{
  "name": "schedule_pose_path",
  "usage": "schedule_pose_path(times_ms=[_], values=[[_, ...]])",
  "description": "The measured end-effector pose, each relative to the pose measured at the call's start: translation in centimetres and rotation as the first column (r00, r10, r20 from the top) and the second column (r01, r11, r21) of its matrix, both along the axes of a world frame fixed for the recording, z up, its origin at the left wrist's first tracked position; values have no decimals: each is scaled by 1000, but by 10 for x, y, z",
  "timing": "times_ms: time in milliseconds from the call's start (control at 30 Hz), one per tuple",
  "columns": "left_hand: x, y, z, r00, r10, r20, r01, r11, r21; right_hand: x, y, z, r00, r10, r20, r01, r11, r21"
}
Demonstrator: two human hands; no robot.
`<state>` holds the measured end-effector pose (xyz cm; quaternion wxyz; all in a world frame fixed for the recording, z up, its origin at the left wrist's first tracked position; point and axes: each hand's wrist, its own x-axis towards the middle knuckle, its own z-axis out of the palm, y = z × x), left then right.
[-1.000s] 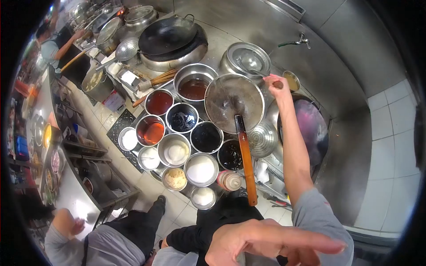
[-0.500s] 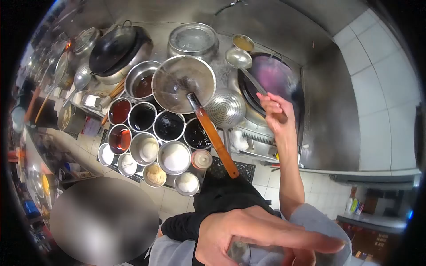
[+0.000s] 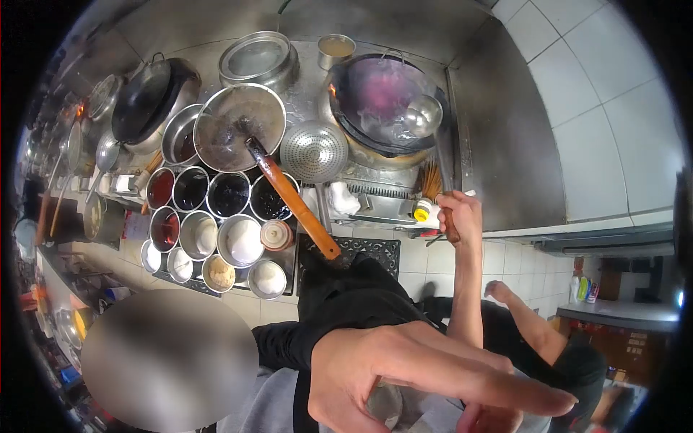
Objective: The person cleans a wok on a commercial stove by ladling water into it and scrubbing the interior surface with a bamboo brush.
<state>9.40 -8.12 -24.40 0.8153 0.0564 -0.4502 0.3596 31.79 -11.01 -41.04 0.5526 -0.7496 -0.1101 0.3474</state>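
Note:
My right hand is closed round the wooden handle of a metal ladle. The ladle's round bowl is over the right side of a dark wok on the stove, with vapour and a purple-pink glow inside; whether it touches the contents I cannot tell. Large and close to the camera, my left hand has its index finger stretched to the right and thumb apart, other fingers curled. A greyish shape shows between thumb and fingers, too unclear to name. Beside the wok lies a perforated skimmer.
A wide strainer with a wooden handle spans bowls of dark sauces and white powders. A lidded pot, a small pot and another wok stand behind. Another person's arm is at right.
The ladle has moved from the wok's left rim to over its right side, and my right hand has come down. The view has shifted right. Another person's arm has appeared; my left hand stays similar.

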Motion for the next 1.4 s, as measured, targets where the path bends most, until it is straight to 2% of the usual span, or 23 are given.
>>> schedule_pose_path(times_ms=[100,167,200,267,300,467,533,600,633,667,700,767,800,867,900,967,1033,1067,1167,1233,1300,1367,1400], values=[[13,-16,-11,995,101,16,-102,993,68,0,-27,1,973,6,230,9,998,-63],[16,-25,-8,993,115,-3,-115,992,61,2,-46,-15,901,35,432,28,990,-139],[11,-28,1,994,100,-38,-99,995,31,-2,-54,-25,895,-21,446,45,998,-42],[12,-33,7,994,102,-49,-102,995,-3,-20,-63,-37,885,-130,448,67,986,154],[18,-36,8,992,121,-21,-121,993,-6,-20,-70,-41,954,-110,278,83,991,109],[14,-50,10,987,134,-87,-140,988,-70,-38,-64,0,964,39,264,-53,997,46],[19,-40,2,965,262,-34,-260,964,51,-55,-52,4,956,89,278,-114,991,74],[21,-28,-11,902,429,49,-430,884,184,-73,-34,17,958,187,218,-222,963,150],[9,-23,-14,907,419,44,-416,873,255,-81,-23,23,949,237,209,-274,946,171],[-2,-18,-18,910,412,38,-401,857,325,-88,-10,27,935,287,209,-328,924,195],[-33,-11,-21,950,309,-41,-270,881,387,-99,3,30,921,306,243,-349,923,159],[-50,1,-14,920,391,-12,-366,874,320,-126,32,34,894,359,269,-402,907,125],[-32,2,1,820,568,72,-572,803,167,-138,46,36,879,387,279,-428,898,103],[-43,18,6,768,621,159,-626,780,-19,-156,82,27,822,441,361,-485,874,38],[-60,32,1,846,497,194,-502,865,-26,-166,102,22,805,460,375,-503,864,18],[-92,66,-4,915,375,151,-393,912,117,-188,142,11,782,451,431,-503,864,7],[-119,109,-3,917,394,59,-391,860,328,-200,186,1,752,510,418,-562,827,1],[-132,126,-3,919,392,42,-376,838,397,-202,234,-13,673,547,498,-577,809,-110],[-140,144,-2,935,344,83,-349,859,373,-201,312,-27,547,513,661,-528,825,-203],[-130,133,-9,906,414,90,-424,879,217,-174,384,-59,494,487,721,-469,847,-251],[-115,119,-5,880,459,124,-463,887,1,-178,430,-32,556,570,604,-459,817,-348],[-118,133,-7,860,489,143,-491,871,-23,-162,484,-40,582,579,571,-431,815,-387],[-126,153,-14,854,500,141,-513,855,76,-152,511,-52,639,576,511,-452,818,-357]])
